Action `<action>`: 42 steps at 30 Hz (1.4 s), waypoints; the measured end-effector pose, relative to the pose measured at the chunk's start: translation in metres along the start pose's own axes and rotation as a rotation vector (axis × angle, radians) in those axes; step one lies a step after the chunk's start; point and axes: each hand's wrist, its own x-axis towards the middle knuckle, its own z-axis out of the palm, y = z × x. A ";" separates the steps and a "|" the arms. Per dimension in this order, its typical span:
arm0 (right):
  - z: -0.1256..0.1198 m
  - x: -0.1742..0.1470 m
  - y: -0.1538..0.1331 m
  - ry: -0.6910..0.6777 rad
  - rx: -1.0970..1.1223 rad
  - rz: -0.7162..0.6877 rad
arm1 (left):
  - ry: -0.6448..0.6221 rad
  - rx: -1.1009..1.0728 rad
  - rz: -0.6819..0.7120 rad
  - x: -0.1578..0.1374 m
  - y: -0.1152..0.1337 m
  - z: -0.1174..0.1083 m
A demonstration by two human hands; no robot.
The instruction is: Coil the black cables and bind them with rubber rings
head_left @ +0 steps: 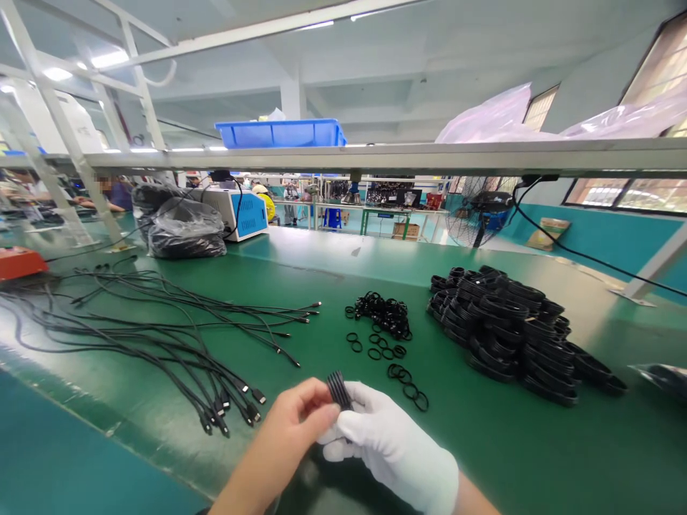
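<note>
A coiled black cable (338, 390) is held between my two hands, its loops stacked side by side. My bare left hand (300, 418) pinches it from the left with thumb and fingers. My right hand (381, 433), in a white glove, grips its right side; the coil's lower part is hidden by the fingers. Beyond my hands lies a heap of small black rings (382, 315), with several loose rings (400, 373) nearer to me. Uncoiled black cables (182, 343) with plugs stretch across the table on the left.
A big pile of coiled cables (499, 329) covers the right of the green table (300, 257). Behind at left stand a bagged black bundle (187, 229) and a white-blue machine (250, 214). A shelf (386, 156) with a blue tray (282, 134) spans overhead.
</note>
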 end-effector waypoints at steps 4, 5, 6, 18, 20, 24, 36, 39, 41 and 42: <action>-0.002 -0.001 0.001 0.050 -0.162 0.015 | -0.049 0.099 0.004 -0.002 0.000 0.003; -0.003 -0.001 0.000 0.055 -0.207 0.018 | -0.044 0.131 0.007 -0.002 0.000 0.003; -0.004 -0.002 -0.001 0.052 -0.252 0.023 | -0.049 0.157 0.010 -0.001 0.001 0.003; -0.008 -0.001 0.000 0.158 -0.487 0.032 | -0.025 0.234 0.033 -0.008 -0.005 0.004; -0.007 -0.001 -0.003 0.172 -0.520 0.005 | -0.053 0.220 0.048 -0.010 -0.003 0.004; -0.005 -0.002 -0.006 0.189 -0.524 -0.003 | -0.079 0.200 0.061 -0.014 -0.003 0.003; -0.005 -0.003 -0.003 0.093 -0.151 0.075 | 0.003 0.024 -0.081 -0.010 -0.004 -0.003; -0.008 -0.005 -0.003 -0.028 0.059 0.091 | 0.120 -0.053 -0.087 -0.010 -0.006 -0.008; -0.011 -0.005 -0.002 -0.100 0.119 0.096 | 0.167 0.026 -0.026 -0.009 -0.003 -0.009; -0.012 -0.005 -0.002 -0.139 0.127 0.099 | 0.154 0.076 0.019 -0.009 0.000 -0.010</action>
